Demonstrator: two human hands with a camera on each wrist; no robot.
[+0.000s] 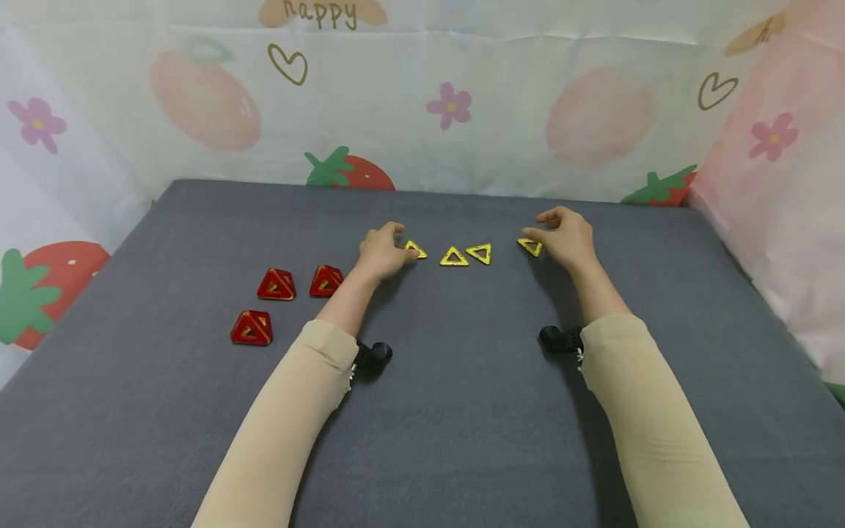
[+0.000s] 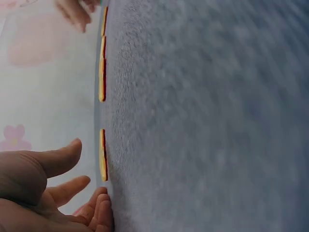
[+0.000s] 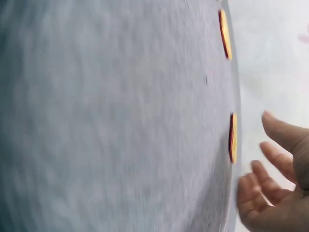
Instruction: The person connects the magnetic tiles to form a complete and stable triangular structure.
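Note:
Flat hollow triangle tiles lie in a loose row at the far part of the table, yellow on top with dark red undersides. My left hand (image 1: 381,254) is beside the leftmost triangle (image 1: 420,252), overlapping it in the head view. In the left wrist view its thumb and fingers are spread around that tile (image 2: 103,157), apart from it. My right hand (image 1: 565,236) hovers by the rightmost triangle (image 1: 538,249). The right wrist view shows its fingers parted near the tile (image 3: 233,137). Between the hands lie two more triangles, one (image 1: 454,262) beside the other (image 1: 488,254).
Three red hollow pyramid shapes stand left of my left arm: one at the back (image 1: 266,292), one partly behind the forearm (image 1: 322,280), one nearer (image 1: 241,338). Grey cloth (image 1: 455,433) covers the table. A printed curtain (image 1: 502,103) hangs behind it.

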